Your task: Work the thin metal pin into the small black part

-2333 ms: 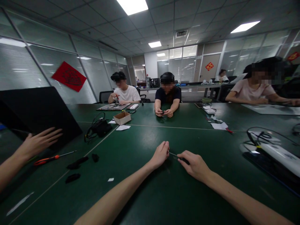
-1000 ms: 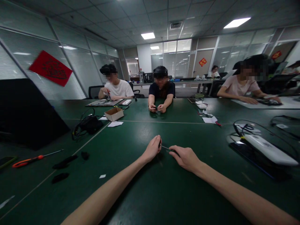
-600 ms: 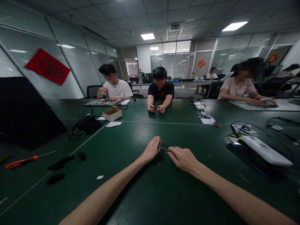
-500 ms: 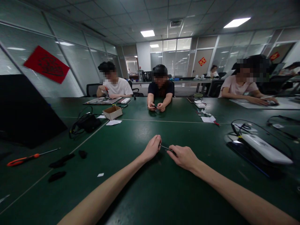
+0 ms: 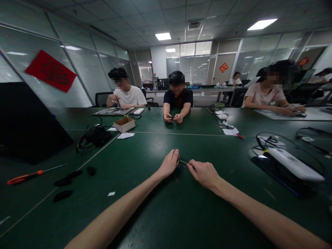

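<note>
Head view: what is held by the left hand (image 5: 169, 163)?

A small dark item (image 5: 177, 160) is enclosed by its curled fingers; too little is exposed for it to be identified.

And by the right hand (image 5: 204, 173)?

A thin metal shaft (image 5: 183, 162) is pinched between thumb and bent forefinger. Any handle is hidden by the palm.

Where is the shaft seen?

It is seen bridging the gap between the two hands, over the near half of the green table (image 5: 160, 218). Whether the dark item is touched by its far end cannot be told.

What is laid out to the left?

An orange-and-black screwdriver (image 5: 37, 173) is seen there, with several black pieces (image 5: 67, 178) just beside it. Nearer the left forearm, a white scrap (image 5: 111, 193) is seen.

And elsewhere?

A white oblong device (image 5: 294, 163) is set at the right. Across the table, something small is held in both hands by a person in a dark shirt (image 5: 178, 100).
</note>
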Demonstrator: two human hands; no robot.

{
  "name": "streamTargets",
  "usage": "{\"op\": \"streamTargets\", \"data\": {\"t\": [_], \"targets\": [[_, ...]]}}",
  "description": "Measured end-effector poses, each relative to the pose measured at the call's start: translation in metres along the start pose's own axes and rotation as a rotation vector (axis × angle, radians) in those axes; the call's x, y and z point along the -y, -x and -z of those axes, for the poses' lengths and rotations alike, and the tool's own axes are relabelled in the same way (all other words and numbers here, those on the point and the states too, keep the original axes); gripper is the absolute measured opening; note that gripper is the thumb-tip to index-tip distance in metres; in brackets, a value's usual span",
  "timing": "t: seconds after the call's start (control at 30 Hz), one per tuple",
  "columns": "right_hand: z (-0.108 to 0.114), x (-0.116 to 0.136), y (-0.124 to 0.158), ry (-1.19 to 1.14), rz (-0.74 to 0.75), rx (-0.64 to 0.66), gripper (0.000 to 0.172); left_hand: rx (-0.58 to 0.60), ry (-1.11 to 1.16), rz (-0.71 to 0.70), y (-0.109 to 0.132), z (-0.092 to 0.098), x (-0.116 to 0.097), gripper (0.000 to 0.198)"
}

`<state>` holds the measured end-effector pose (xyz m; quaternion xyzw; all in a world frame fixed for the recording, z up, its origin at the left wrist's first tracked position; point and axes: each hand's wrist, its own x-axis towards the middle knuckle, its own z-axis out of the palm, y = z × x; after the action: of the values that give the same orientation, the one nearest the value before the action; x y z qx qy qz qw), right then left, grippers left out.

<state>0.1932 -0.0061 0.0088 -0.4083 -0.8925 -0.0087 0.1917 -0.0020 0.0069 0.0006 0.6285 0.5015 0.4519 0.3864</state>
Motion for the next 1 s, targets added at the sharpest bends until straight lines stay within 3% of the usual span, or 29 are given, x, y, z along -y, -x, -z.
{"op": "streamTargets", "data": {"t": [0.4, 0.6, 0.77, 1.0], "targets": [[-0.004, -0.003, 0.001, -0.1, -0.009, -0.013, 0.038, -0.038, -0.113, -0.034, -0.001, 0.0, -0.002, 0.045], [-0.01, -0.025, -0.008, -0.238, -0.245, -0.153, 0.041, 0.017, -0.071, -0.07, 0.006, -0.004, -0.007, 0.042], [-0.009, -0.026, -0.007, -0.278, -0.134, -0.12, 0.037, 0.052, 0.249, 0.132, 0.0, 0.0, 0.0, 0.048], [-0.001, -0.016, -0.004, -0.178, 0.056, -0.055, 0.031, 0.147, 0.483, 0.156, -0.005, 0.002, 0.01, 0.046]]}}
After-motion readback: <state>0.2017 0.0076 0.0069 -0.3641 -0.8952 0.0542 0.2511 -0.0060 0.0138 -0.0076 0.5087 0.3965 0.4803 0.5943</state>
